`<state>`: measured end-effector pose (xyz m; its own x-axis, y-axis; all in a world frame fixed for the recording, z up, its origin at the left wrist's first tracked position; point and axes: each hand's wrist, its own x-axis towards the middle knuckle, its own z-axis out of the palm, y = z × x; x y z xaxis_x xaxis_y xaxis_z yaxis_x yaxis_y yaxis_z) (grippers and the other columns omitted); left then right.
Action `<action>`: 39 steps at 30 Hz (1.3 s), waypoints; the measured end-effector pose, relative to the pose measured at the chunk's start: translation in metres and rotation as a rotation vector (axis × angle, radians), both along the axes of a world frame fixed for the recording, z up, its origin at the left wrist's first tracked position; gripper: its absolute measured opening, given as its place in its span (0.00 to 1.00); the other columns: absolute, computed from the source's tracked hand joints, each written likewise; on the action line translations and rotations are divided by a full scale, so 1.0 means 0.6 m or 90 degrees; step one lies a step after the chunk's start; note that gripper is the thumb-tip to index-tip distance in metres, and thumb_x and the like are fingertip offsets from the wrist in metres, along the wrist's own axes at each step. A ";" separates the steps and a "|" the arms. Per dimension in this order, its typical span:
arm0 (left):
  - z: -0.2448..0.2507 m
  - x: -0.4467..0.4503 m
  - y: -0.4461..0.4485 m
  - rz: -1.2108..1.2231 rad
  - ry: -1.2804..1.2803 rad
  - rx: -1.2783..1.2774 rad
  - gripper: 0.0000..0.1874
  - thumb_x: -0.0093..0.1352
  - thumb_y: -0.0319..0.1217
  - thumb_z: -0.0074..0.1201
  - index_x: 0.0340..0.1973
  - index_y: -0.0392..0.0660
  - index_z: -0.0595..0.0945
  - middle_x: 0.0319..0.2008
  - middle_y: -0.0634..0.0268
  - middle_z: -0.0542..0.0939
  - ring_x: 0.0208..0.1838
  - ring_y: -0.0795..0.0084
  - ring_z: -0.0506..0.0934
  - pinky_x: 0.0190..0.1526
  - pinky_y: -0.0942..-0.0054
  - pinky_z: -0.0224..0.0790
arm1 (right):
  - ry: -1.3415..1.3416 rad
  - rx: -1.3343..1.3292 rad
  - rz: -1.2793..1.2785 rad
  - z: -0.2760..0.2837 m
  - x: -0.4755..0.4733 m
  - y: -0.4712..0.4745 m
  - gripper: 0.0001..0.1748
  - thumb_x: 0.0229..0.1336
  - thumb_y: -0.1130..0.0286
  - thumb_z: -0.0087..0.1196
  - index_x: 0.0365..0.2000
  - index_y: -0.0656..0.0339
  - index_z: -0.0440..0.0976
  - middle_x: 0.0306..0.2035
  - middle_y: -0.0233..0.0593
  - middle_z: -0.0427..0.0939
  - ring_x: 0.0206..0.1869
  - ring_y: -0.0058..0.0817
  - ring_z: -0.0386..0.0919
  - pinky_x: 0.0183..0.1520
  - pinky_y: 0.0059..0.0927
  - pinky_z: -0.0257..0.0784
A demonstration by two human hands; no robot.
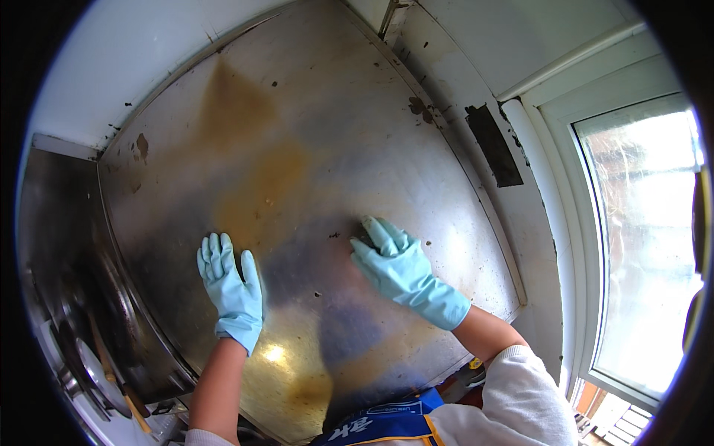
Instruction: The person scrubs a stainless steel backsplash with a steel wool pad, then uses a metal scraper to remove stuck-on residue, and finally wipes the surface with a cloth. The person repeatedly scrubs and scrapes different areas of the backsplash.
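A large metal sheet surface (334, 184), stained brown and dotted with dark crumbs, lies before me. My left hand (231, 290), in a light blue rubber glove, rests flat on it with the thumb apart from the fingers and holds nothing. My right hand (401, 273), gloved alike, lies farther right on the metal, its fingers bent over a dark thing at the fingertips. That thing is mostly hidden, and I cannot tell whether the hand grips it or what it is.
Pans and wooden-handled utensils (134, 410) stand at the lower left beside a dark metal panel (61, 212). White walls border the sheet. To the right are a dark rectangular patch (493, 146) and a white-framed window (636, 240). A blue apron (385, 421) shows at the bottom.
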<state>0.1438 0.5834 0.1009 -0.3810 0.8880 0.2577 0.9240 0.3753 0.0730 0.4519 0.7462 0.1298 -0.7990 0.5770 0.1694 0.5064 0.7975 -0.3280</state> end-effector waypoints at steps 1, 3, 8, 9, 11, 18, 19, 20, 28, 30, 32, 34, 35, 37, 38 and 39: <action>0.001 0.000 0.000 0.000 0.002 -0.001 0.28 0.87 0.39 0.56 0.73 0.29 0.80 0.75 0.35 0.79 0.82 0.34 0.73 0.86 0.36 0.60 | 0.005 -0.015 -0.005 -0.009 0.006 0.017 0.25 0.73 0.59 0.67 0.65 0.55 0.84 0.71 0.61 0.81 0.66 0.65 0.85 0.67 0.58 0.85; 0.002 0.000 0.000 0.001 0.004 -0.005 0.28 0.87 0.39 0.55 0.73 0.29 0.80 0.75 0.35 0.79 0.82 0.35 0.73 0.86 0.37 0.60 | 0.009 0.097 -0.082 -0.022 0.026 0.057 0.25 0.71 0.65 0.65 0.66 0.53 0.84 0.66 0.56 0.84 0.61 0.58 0.87 0.60 0.56 0.87; -0.002 0.000 -0.001 0.003 0.011 -0.011 0.28 0.88 0.40 0.54 0.74 0.29 0.80 0.76 0.35 0.78 0.83 0.36 0.72 0.87 0.38 0.59 | 0.040 0.166 -0.374 -0.028 0.104 0.152 0.26 0.72 0.64 0.68 0.66 0.58 0.81 0.59 0.54 0.85 0.55 0.56 0.85 0.59 0.57 0.82; -0.002 0.000 -0.001 0.001 0.010 -0.010 0.28 0.88 0.40 0.54 0.74 0.29 0.80 0.76 0.36 0.78 0.83 0.36 0.72 0.87 0.38 0.58 | 0.039 0.135 -0.438 -0.029 0.112 0.163 0.24 0.72 0.62 0.69 0.63 0.59 0.83 0.57 0.54 0.86 0.55 0.55 0.84 0.59 0.56 0.81; -0.002 0.000 -0.002 0.003 0.015 -0.016 0.29 0.88 0.40 0.53 0.74 0.29 0.80 0.77 0.36 0.78 0.84 0.37 0.72 0.87 0.38 0.58 | 0.054 0.074 -0.433 -0.031 0.120 0.174 0.20 0.71 0.61 0.71 0.57 0.59 0.84 0.52 0.52 0.86 0.54 0.55 0.84 0.60 0.55 0.80; -0.011 0.000 -0.003 -0.003 0.036 0.033 0.28 0.86 0.40 0.57 0.73 0.30 0.81 0.75 0.35 0.80 0.82 0.37 0.74 0.88 0.39 0.58 | 0.107 0.119 -0.429 -0.043 0.099 0.165 0.13 0.72 0.60 0.70 0.43 0.59 0.84 0.45 0.50 0.85 0.52 0.55 0.82 0.57 0.56 0.77; -0.014 -0.001 -0.005 -0.006 0.033 0.047 0.28 0.85 0.40 0.58 0.71 0.30 0.83 0.74 0.36 0.81 0.82 0.38 0.75 0.88 0.39 0.57 | 0.105 0.129 -0.418 -0.044 0.095 0.160 0.12 0.72 0.60 0.70 0.43 0.59 0.84 0.45 0.51 0.84 0.52 0.55 0.82 0.57 0.57 0.77; -0.017 -0.002 -0.006 -0.010 0.020 0.063 0.28 0.85 0.41 0.59 0.71 0.30 0.83 0.75 0.36 0.81 0.82 0.38 0.75 0.88 0.39 0.57 | 0.096 0.130 -0.394 -0.044 0.089 0.151 0.11 0.73 0.61 0.69 0.43 0.59 0.84 0.45 0.50 0.84 0.52 0.55 0.82 0.57 0.57 0.77; 0.000 0.046 -0.032 0.115 0.031 0.066 0.33 0.87 0.50 0.50 0.69 0.30 0.86 0.72 0.35 0.83 0.81 0.38 0.76 0.88 0.42 0.55 | 0.153 0.121 -0.170 -0.028 0.010 -0.037 0.08 0.72 0.68 0.70 0.44 0.59 0.83 0.45 0.52 0.85 0.48 0.57 0.83 0.54 0.58 0.78; 0.011 0.091 -0.074 0.130 -0.036 0.042 0.36 0.87 0.53 0.47 0.69 0.30 0.86 0.72 0.34 0.83 0.81 0.37 0.76 0.88 0.42 0.55 | 0.177 0.120 -0.095 -0.022 -0.004 -0.107 0.08 0.70 0.69 0.72 0.44 0.59 0.84 0.44 0.52 0.86 0.46 0.56 0.83 0.52 0.57 0.78; 0.030 0.133 -0.145 0.104 -0.133 0.032 0.35 0.87 0.53 0.47 0.66 0.30 0.87 0.71 0.34 0.84 0.80 0.38 0.77 0.88 0.44 0.54 | 0.196 0.100 -0.039 -0.014 -0.014 -0.182 0.09 0.67 0.70 0.74 0.43 0.60 0.84 0.43 0.51 0.86 0.44 0.54 0.84 0.51 0.55 0.78; 0.052 0.159 -0.238 0.061 -0.167 0.111 0.30 0.85 0.49 0.55 0.60 0.31 0.90 0.67 0.33 0.87 0.75 0.37 0.81 0.85 0.44 0.62 | 0.187 0.078 -0.008 -0.007 -0.026 -0.261 0.10 0.66 0.69 0.74 0.42 0.59 0.84 0.43 0.50 0.86 0.43 0.54 0.84 0.50 0.54 0.79; 0.062 0.165 -0.291 0.044 -0.192 0.144 0.28 0.83 0.47 0.59 0.59 0.31 0.91 0.65 0.34 0.87 0.74 0.37 0.82 0.84 0.44 0.64 | 0.207 0.090 0.012 -0.004 -0.033 -0.301 0.10 0.65 0.68 0.74 0.42 0.59 0.84 0.43 0.50 0.86 0.44 0.53 0.85 0.50 0.54 0.80; 0.082 0.176 -0.411 0.043 -0.213 0.196 0.23 0.80 0.41 0.64 0.55 0.31 0.93 0.61 0.35 0.90 0.69 0.37 0.85 0.80 0.43 0.69 | 0.181 0.046 0.029 0.003 -0.041 -0.378 0.10 0.65 0.67 0.74 0.42 0.59 0.85 0.44 0.50 0.87 0.45 0.53 0.86 0.50 0.54 0.81; 0.090 0.180 -0.480 0.055 -0.237 0.225 0.18 0.78 0.37 0.69 0.54 0.34 0.93 0.58 0.40 0.91 0.66 0.41 0.87 0.78 0.44 0.73 | 0.163 0.044 0.028 0.005 -0.044 -0.417 0.10 0.65 0.67 0.74 0.42 0.59 0.86 0.46 0.50 0.88 0.46 0.53 0.86 0.50 0.55 0.82; 0.095 0.181 -0.545 0.067 -0.212 0.243 0.16 0.77 0.35 0.70 0.52 0.35 0.93 0.54 0.43 0.93 0.62 0.42 0.89 0.71 0.45 0.80 | 0.168 0.047 0.030 0.005 -0.045 -0.453 0.10 0.65 0.67 0.74 0.42 0.60 0.86 0.46 0.50 0.88 0.46 0.54 0.86 0.51 0.55 0.82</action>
